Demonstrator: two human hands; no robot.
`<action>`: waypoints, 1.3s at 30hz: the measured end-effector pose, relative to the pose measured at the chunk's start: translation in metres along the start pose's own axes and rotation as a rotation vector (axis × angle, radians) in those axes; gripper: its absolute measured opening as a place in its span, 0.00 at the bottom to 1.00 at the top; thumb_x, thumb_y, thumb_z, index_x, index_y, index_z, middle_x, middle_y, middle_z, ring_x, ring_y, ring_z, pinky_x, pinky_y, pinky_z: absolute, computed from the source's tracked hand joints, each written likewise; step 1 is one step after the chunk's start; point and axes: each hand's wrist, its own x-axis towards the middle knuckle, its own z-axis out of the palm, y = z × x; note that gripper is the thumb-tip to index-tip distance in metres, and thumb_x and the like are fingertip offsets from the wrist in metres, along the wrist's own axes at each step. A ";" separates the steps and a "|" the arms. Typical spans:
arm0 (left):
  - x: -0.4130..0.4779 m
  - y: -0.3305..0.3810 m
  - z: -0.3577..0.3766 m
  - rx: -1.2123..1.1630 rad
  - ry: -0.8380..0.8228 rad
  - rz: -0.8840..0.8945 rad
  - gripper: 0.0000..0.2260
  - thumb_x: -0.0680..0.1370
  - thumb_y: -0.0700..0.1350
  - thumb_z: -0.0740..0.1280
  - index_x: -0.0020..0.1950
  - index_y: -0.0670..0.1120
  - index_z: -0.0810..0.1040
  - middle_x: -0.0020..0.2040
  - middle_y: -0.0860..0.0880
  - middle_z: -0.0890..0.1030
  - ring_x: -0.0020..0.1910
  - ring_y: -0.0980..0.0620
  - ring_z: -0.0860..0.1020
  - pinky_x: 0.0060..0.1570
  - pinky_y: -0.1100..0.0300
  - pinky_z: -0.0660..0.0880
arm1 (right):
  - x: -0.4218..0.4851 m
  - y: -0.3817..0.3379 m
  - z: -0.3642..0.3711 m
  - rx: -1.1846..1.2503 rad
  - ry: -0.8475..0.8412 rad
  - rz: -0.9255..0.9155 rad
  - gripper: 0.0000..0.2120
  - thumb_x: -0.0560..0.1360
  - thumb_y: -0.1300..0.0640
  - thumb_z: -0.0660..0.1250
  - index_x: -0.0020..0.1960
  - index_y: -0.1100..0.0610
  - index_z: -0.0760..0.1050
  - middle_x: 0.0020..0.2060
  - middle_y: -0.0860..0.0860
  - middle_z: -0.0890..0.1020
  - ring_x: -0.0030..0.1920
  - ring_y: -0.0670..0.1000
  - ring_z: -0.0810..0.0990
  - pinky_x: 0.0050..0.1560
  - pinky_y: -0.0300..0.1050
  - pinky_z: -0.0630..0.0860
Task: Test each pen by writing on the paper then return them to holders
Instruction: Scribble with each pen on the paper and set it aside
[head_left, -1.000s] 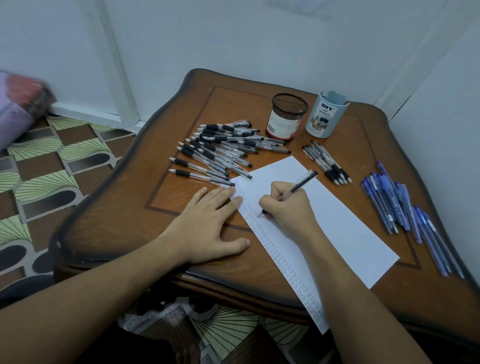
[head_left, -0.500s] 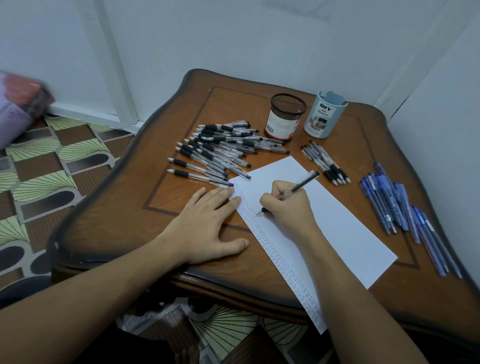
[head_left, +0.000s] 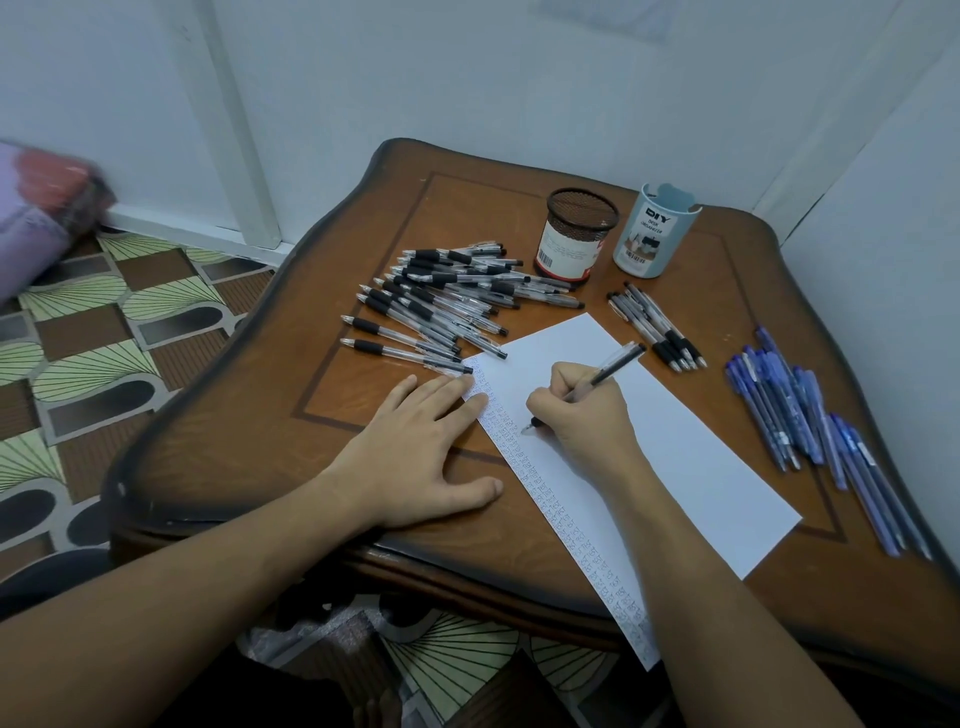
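A white sheet of paper (head_left: 675, 447) lies slanted on the wooden table (head_left: 249, 447), with small written marks along its left edge. My right hand (head_left: 582, 415) grips a black pen (head_left: 608, 371), tip touching the paper near those marks. My left hand (head_left: 415, 447) lies flat, fingers spread, fingertips pressing the paper's left corner. A big pile of black pens (head_left: 447, 301) lies left of a black mesh holder (head_left: 574, 236). A pale blue holder (head_left: 652, 231) stands beside the mesh one. Both holders look empty.
A small group of black pens (head_left: 657, 327) lies right of the paper's top. Several blue pens (head_left: 810, 426) are spread near the table's right edge. White walls close the back and right. A patterned floor (head_left: 104, 322) is to the left.
The right hand and pen tip have shifted only slightly on the paper while writing. The left hand has stayed flat in place.
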 end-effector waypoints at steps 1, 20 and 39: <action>0.000 0.000 0.000 -0.001 -0.002 -0.001 0.45 0.68 0.76 0.45 0.79 0.53 0.55 0.80 0.50 0.52 0.78 0.52 0.49 0.76 0.53 0.40 | 0.000 -0.001 0.000 0.001 0.000 -0.003 0.19 0.69 0.66 0.69 0.30 0.60 0.59 0.29 0.56 0.59 0.30 0.49 0.62 0.35 0.48 0.65; 0.000 0.000 -0.001 -0.024 0.006 -0.002 0.46 0.67 0.76 0.45 0.79 0.53 0.55 0.80 0.51 0.52 0.78 0.53 0.49 0.75 0.54 0.38 | 0.001 -0.001 -0.001 0.018 0.021 0.024 0.18 0.70 0.67 0.68 0.31 0.63 0.59 0.29 0.56 0.60 0.31 0.51 0.62 0.35 0.48 0.64; -0.001 -0.001 -0.001 -0.014 -0.019 0.000 0.45 0.68 0.76 0.45 0.80 0.54 0.53 0.80 0.51 0.50 0.78 0.53 0.47 0.76 0.53 0.38 | 0.012 -0.012 -0.011 0.221 0.163 0.223 0.17 0.80 0.62 0.62 0.32 0.58 0.70 0.26 0.52 0.74 0.31 0.49 0.72 0.34 0.42 0.70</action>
